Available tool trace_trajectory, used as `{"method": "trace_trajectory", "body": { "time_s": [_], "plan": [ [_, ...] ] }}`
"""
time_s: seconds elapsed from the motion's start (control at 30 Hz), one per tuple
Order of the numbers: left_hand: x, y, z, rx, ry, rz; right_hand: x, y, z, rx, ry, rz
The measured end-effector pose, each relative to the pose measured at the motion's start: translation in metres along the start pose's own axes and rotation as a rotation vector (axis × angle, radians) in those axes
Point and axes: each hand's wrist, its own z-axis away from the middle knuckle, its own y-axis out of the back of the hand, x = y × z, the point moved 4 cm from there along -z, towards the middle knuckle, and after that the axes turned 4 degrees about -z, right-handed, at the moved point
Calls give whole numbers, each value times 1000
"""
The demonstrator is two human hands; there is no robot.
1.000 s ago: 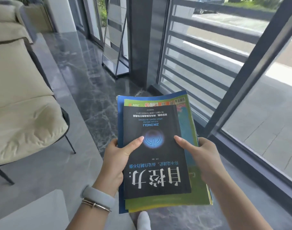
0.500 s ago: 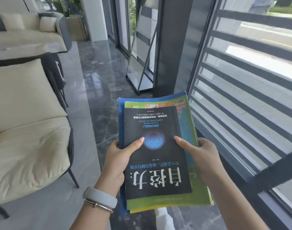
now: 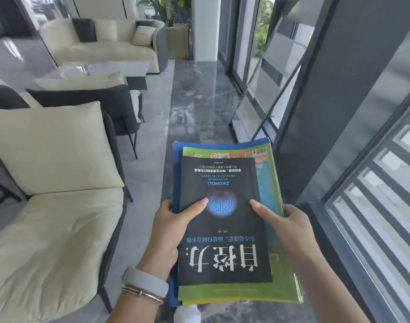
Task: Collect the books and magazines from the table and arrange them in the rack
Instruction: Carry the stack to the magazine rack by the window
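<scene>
I carry a flat stack of books and magazines in front of me. On top lies a black book (image 3: 225,220) with a blue round emblem and white characters. Under it are a green magazine (image 3: 273,183) and a blue one (image 3: 176,173). My left hand (image 3: 169,227) grips the stack's left edge, thumb on the black cover. My right hand (image 3: 290,231) grips the right edge, thumb likewise on top. A slanted metal display rack (image 3: 267,89) stands ahead on the right, against the glass, beyond a dark pillar.
Cream armchairs (image 3: 54,183) with dark frames line the left side. A cream sofa (image 3: 110,47) and a low table (image 3: 99,68) stand farther back. A dark marble floor strip (image 3: 197,101) runs ahead. The dark pillar (image 3: 339,89) and louvred window are close on my right.
The view has lifted and turned left along the corridor, and the rack and pillar have come nearer. Both hands hold the stack the same way.
</scene>
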Motion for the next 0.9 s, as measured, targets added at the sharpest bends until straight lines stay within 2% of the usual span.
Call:
{"method": "trace_trajectory", "body": {
  "time_s": [0.17,0.33,0.67,0.9],
  "plan": [
    [37,-12,-139,12,19,0,-31,-73,-127,-31,7,-3],
    [105,-27,-277,-16,-5,-21,-82,-144,-246,-30,-6,-19],
    [185,-90,-511,-47,35,-9,-162,-232,-469,-10,10,-19],
    [252,-158,-698,-108,65,12,-227,-290,-661,-33,68,-11]
  ]
}}
